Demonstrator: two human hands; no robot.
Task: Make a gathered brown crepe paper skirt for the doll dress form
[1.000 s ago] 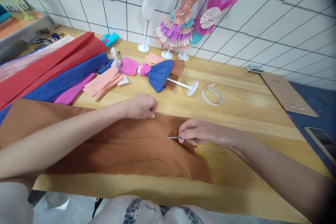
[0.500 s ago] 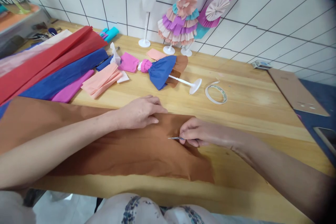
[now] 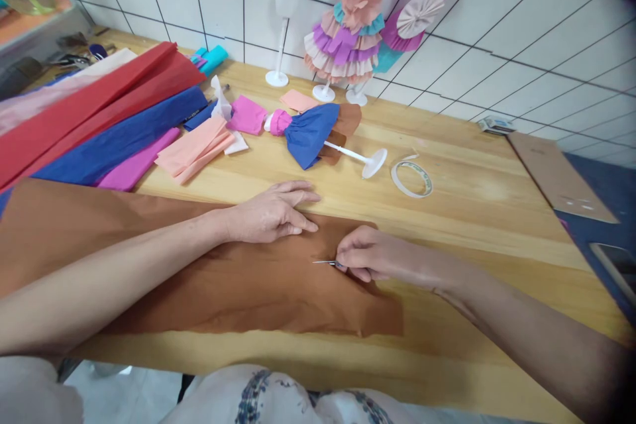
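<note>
Brown crepe paper [image 3: 209, 278] lies across the lower centre of the frame on the wooden table [image 3: 472, 212]. I see my left hand [image 3: 271, 212] pressed flat on it, fingers extended, while my right hand [image 3: 370, 255] pinches a thin metal tool [image 3: 325, 262] against the paper.

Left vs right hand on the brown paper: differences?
Left hand lies flat, fingers extended; right hand is curled. Left hand holds nothing; right hand pinches a thin metal tool. Left hand sits at the far edge of the brown paper, right hand further in. Both rest on it.
</note>
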